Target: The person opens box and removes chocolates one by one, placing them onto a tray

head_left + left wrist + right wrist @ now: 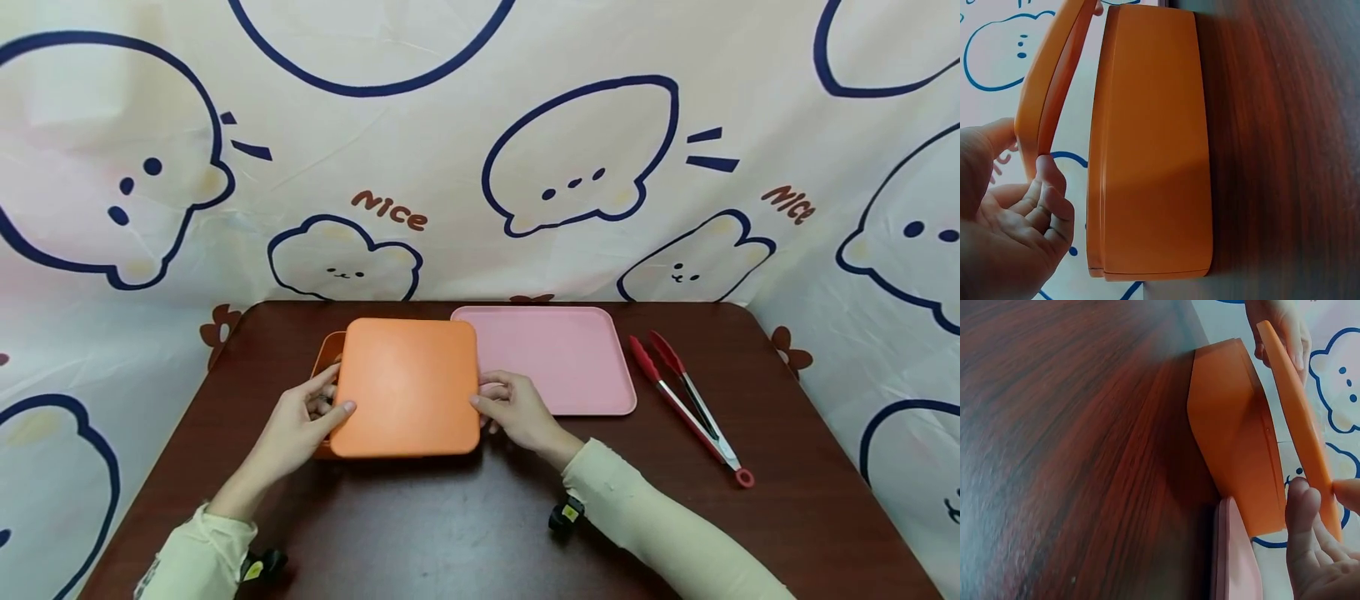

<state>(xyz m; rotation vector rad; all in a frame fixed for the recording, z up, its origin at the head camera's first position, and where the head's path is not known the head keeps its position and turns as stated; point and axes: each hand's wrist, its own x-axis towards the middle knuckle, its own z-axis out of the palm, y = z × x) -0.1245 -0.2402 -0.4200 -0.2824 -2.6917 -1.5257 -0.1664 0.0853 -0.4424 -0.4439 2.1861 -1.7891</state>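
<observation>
While lifted off orange box (pixel 327 354) | orange lid (pixel 408 387) between left hand (pixel 300 425) (gripping), right hand (pixel 517 410)

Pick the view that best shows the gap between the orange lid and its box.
The left wrist view: the orange lid stands clear of the orange box, pinched by the left hand. The right wrist view shows the gap more narrowly; the head view's lid hides the box.
</observation>
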